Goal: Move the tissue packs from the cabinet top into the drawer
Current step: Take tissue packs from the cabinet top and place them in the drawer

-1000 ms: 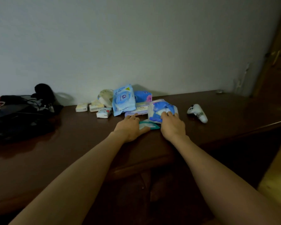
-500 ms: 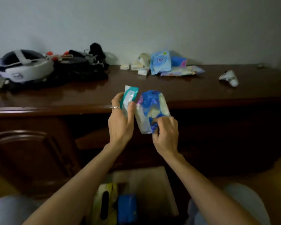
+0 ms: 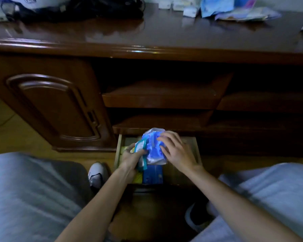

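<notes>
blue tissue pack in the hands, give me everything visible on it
The blue tissue pack is a soft, glossy plastic wrapper, blue with white patches and a crinkled clear end pointing toward the cabinet. It looks partly squashed. It is held over the open drawer, above a darker blue pack lying inside. The right hand rests on its top and side with fingers spread; the left hand grips a smaller teal pack pressed against its left edge.

You hold blue tissue pack (image 3: 153, 147) and teal pack (image 3: 141, 151) over open drawer (image 3: 196, 147); more packs (image 3: 217, 7) on cabinet top (image 3: 147, 32).
</notes>
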The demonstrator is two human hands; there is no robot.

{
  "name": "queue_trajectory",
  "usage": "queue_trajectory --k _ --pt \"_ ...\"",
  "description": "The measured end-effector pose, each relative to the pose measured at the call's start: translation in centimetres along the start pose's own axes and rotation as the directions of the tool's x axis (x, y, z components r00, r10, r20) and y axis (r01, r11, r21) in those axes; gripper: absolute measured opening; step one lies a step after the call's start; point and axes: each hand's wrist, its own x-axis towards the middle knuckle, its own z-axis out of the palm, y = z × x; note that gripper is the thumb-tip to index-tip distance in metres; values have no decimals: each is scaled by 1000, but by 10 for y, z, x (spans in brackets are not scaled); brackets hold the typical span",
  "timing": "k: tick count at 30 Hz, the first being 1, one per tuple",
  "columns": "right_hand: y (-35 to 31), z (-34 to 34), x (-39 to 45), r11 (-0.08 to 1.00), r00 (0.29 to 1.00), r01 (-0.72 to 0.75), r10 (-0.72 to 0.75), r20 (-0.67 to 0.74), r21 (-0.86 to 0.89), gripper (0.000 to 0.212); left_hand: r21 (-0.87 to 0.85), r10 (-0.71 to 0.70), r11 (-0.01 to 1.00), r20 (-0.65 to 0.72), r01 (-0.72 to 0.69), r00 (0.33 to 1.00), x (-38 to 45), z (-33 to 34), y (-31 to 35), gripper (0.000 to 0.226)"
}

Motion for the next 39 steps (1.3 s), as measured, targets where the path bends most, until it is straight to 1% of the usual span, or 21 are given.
queue_trajectory --k 2,3,4,5,6,7,9,11,13,15,18,21,25,27,28,31,33,34,36,37,39 --pt "-7 28 -4 916 935 -354 350 55 189 43 -5 -47 999 -53 46 997 8 -5 -12 70" --pt "-10 39 -4 718 811 -583 543 217 379 50 -1 -48 999 -77 48 996 12 -8 -16 73" --pt "-11 51 -5 388 629 -764 629 457 516 55 7 -46 999 -97 47 994 14 -9 -20 75" --pt "-7 64 -8 93 455 -860 586 671 502 57 19 -37 999 -103 40 994 16 -11 -22 74" --pt "-4 75 -13 -33 366 -898 498 786 438 47 52 -17 998 -102 22 995 17 -12 -25 72" --pt "0 84 -18 -40 347 -913 447 824 406 35 103 21 995 -110 -9 994 19 -13 -27 71" --pt "11 105 -25 38 384 -904 507 772 425 16 186 115 979 -145 -87 983 22 -14 -30 71" --pt "23 117 -23 53 396 -874 653 646 482 25 169 183 974 -177 -153 967 25 -16 -30 63" --pt "40 122 -21 73 342 -875 793 504 478 33 174 197 970 -168 -168 966 27 -18 -29 66" --pt "62 126 -26 68 253 -915 863 437 397 38 166 159 977 -157 -132 975 28 -19 -29 49" --pt "87 126 -40 56 152 -970 898 414 235 42 155 112 984 -183 -84 977 35 -17 -32 35" --pt "96 125 -54 124 149 -989 902 405 86 40 205 124 975 -197 -83 972 45 -13 -38 46" --pt "90 126 -80 181 136 -983 786 603 -15 52 251 151 962 -163 -107 975 56 -10 -51 43" --pt "88 127 -91 294 187 -955 719 669 -49 73 279 184 950 -141 -139 973 58 -10 -57 38" --pt "87 124 -91 349 246 -936 742 624 -46 80 291 194 945 -128 -150 973 59 -11 -59 37" --pt "90 113 -82 541 476 -839 788 391 -68 80 326 214 929 -85 -176 973 62 -11 -62 36" --pt "90 111 -79 687 555 -711 680 478 -152 71 352 213 919 -62 -178 975 61 -9 -62 36" --pt "88 112 -78 738 527 -650 610 592 -182 67 364 210 915 -54 -176 976 61 -9 -62 36" --pt "80 116 -82 765 364 -603 517 775 -227 59 374 202 911 -47 -171 978 59 -9 -64 32" --pt "77 118 -83 763 319 -595 514 796 -254 52 371 198 913 -46 -167 979 59 -10 -64 28" --pt "74 115 -80 741 299 -576 584 755 -346 40 353 182 922 -35 -158 983 57 -11 -63 24"
